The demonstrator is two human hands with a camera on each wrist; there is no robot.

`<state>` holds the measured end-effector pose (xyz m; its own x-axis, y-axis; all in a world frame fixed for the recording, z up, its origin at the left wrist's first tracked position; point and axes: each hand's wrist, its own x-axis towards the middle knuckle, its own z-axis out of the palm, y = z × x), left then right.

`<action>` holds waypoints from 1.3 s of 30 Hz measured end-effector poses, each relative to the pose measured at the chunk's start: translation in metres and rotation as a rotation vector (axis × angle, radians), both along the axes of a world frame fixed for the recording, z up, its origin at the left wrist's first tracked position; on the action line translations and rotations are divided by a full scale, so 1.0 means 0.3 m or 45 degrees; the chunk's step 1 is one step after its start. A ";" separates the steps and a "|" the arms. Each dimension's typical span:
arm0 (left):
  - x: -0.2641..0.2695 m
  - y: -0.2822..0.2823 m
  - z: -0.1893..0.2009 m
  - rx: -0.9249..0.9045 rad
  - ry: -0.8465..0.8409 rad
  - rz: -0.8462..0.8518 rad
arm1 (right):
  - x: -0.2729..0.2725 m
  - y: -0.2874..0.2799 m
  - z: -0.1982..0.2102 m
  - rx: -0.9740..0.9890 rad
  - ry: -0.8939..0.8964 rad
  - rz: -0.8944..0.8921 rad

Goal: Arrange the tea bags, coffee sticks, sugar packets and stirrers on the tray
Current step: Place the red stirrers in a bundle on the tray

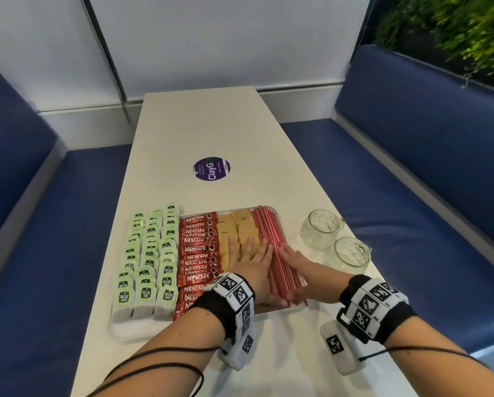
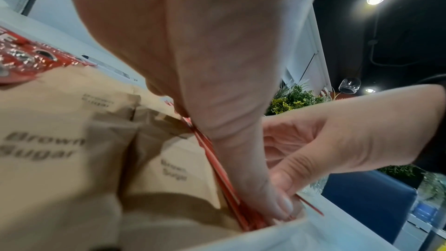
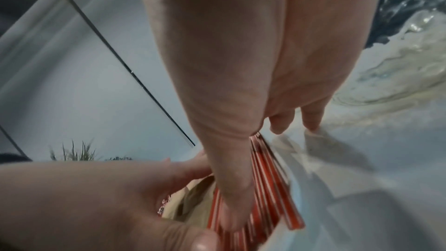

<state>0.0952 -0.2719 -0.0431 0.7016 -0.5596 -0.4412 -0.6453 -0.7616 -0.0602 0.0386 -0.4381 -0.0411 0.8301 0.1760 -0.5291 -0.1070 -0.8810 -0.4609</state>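
Both flat, unclenched hands, left hand (image 1: 250,260) and right hand (image 1: 295,266), bracket the red stirrers (image 1: 271,239), whose long axis runs straight away between the palms.

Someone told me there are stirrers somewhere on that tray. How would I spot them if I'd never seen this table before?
Find the white tray at the near end of the long table, left of two glass cups. The stirrers fill its rightmost strip, beside the brown sugar packets. They are the only long, thin, red-and-white striped sticks; everything else there is a flat packet.
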 end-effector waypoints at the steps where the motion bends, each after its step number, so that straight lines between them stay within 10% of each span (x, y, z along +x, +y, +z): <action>1: 0.001 0.001 0.001 -0.001 0.002 -0.001 | -0.003 0.000 0.000 -0.015 0.002 0.007; 30: -0.092 0.619 0.025 -0.266 0.125 0.957 | -0.041 0.199 -0.005 -0.055 -0.129 -0.332; 39: -0.013 0.653 0.022 -0.405 0.122 0.958 | 0.060 0.195 -0.031 -0.087 -0.181 -0.333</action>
